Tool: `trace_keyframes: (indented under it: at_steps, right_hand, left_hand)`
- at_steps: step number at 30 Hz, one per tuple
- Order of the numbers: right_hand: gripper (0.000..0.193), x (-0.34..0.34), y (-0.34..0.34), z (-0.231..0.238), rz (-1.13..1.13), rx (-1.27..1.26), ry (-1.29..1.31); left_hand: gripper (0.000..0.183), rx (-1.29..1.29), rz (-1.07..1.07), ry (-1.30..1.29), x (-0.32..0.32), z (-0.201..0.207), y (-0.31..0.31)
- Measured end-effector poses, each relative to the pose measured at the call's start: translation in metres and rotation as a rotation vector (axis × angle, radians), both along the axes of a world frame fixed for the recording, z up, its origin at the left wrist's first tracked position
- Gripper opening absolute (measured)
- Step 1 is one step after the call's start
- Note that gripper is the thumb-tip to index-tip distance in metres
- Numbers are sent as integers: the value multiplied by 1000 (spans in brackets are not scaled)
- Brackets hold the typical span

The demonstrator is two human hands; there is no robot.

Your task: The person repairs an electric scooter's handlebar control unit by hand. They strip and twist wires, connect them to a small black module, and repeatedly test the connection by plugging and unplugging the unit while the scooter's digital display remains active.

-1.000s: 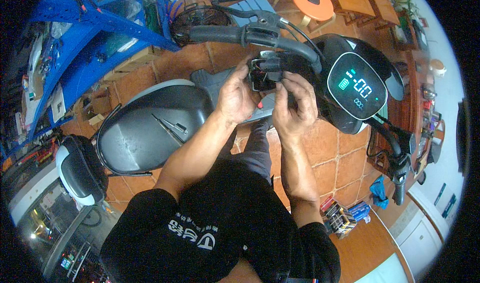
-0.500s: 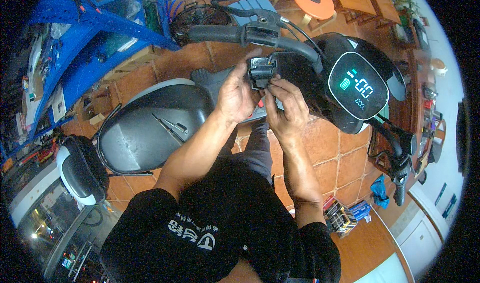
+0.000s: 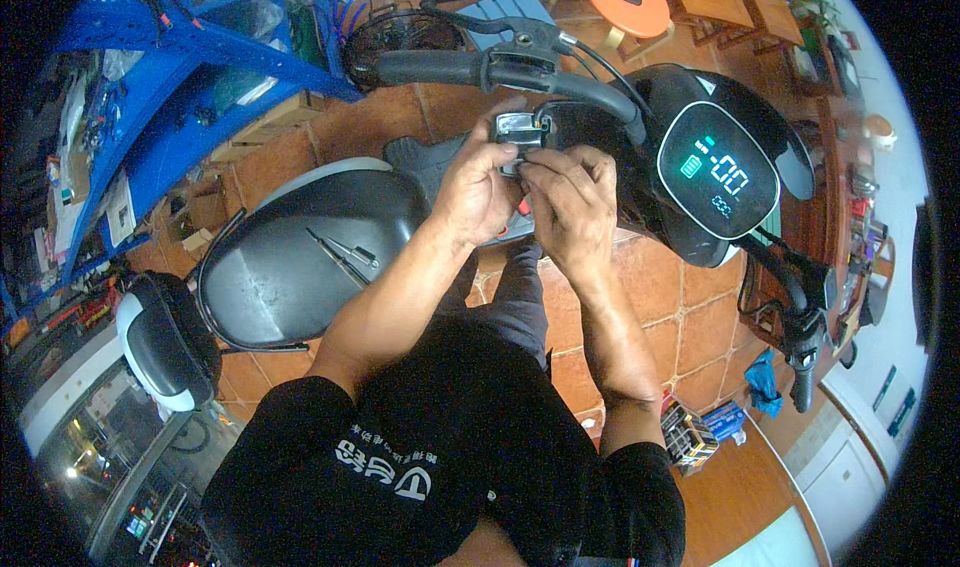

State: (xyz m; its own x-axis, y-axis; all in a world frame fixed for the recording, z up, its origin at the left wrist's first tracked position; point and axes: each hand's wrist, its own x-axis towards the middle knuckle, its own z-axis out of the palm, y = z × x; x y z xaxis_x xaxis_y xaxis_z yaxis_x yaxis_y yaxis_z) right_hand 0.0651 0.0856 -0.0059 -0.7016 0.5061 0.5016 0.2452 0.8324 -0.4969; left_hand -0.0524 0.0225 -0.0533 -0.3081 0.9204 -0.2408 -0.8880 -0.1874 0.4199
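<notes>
Just below the scooter's left handlebar (image 3: 590, 95), a small black handlebar switch housing (image 3: 520, 127) is held between my two hands. My left hand (image 3: 478, 182) grips it from the left, thumb across its lower part. The fingers of my right hand (image 3: 572, 202) are pinched together at its lower right edge; whether they hold a smaller piece there is hidden. A dark cable seems to meet the housing at its upper right. On the black seat (image 3: 290, 267), left of my forearm, lie a screwdriver (image 3: 340, 257) and another slim metal tool.
The lit dashboard display (image 3: 718, 172) stands to my right, with the right handlebar grip (image 3: 802, 382) below it. A blue rack (image 3: 180, 87) fills the upper left. An orange stool (image 3: 610, 7) stands at the back. Small boxes (image 3: 690, 437) sit on a wooden surface at lower right.
The housing has turned in my hands, showing a paler, shinier upper face. My left thumb now lies across it, and my right fingers have shifted against its lower edge.
</notes>
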Motion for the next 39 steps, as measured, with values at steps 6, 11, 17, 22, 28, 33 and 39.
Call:
trace_keyframes:
  at_steps: [6,11,17,22,28,33,39]
  right_hand:
    - [23,0,4,-4,31,-64,42]
    - [25,0,0,-11,-70,-113,137]
    - [25,3,1,-24,-126,-146,157]
    - [19,0,-2,-23,-180,-220,159]
    - [19,-9,7,-26,-327,-1287,498]
    - [22,-23,22,-41,-283,-1375,431]
    - [15,-31,31,-32,-154,-1626,564]
  left_hand:
    - [40,-100,18,-57,1,0,5]
    - [36,-126,19,-19,-1,-1,5]
    - [37,-208,41,73,-1,0,8]
    - [40,-286,-6,173,-8,-4,8]
    - [40,-349,-50,249,-9,10,7]
    - [44,-316,-79,343,-9,13,5]
    - [44,-314,-123,377,-16,16,3]
